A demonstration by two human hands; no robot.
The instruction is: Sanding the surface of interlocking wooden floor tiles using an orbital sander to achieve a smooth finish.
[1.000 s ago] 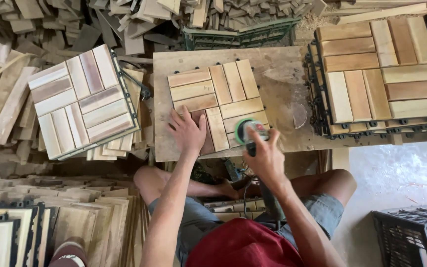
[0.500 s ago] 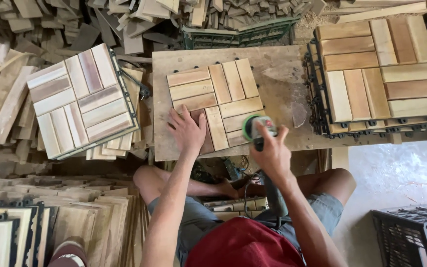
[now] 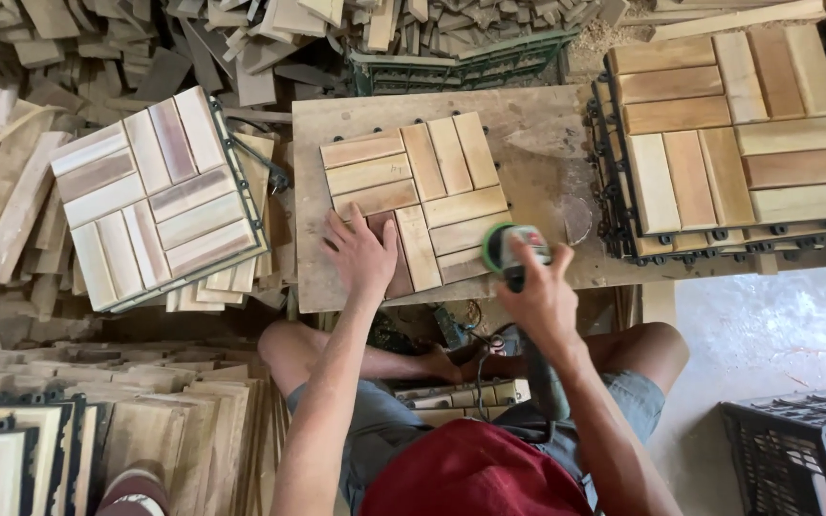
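Left hand (image 3: 363,256) is lying flat, fingers spread, palm down on the near left corner of the wooden slat tile (image 3: 416,203), pressing it against the plywood work board (image 3: 537,162); it is grasping nothing. Right hand (image 3: 539,298) is closing around the body of the green power sander (image 3: 516,250), with the fingers wrapping over the top of the tool. The sander's round head is sitting at the near right corner of the slat tile, overlapping the tile's edge and the bare board beside it. The tool's long handle (image 3: 545,377) is running back from the tile toward the person's lap.

The slat tile is resting near the middle of the work board, its slats arranged in four blocks of alternating direction, with black plastic tabs showing along its far edge. To the right of the tile, a stack of finished tiles (image 3: 733,134) is standing at the board's right end, touching it. To the left of the tile, another tile stack (image 3: 155,196) is sitting tilted on a heap of loose wood offcuts (image 3: 11,201). Beyond the tile, a green plastic crate (image 3: 461,67) is lying among more offcuts. A black crate (image 3: 795,449) is standing well to the near right of the tile.
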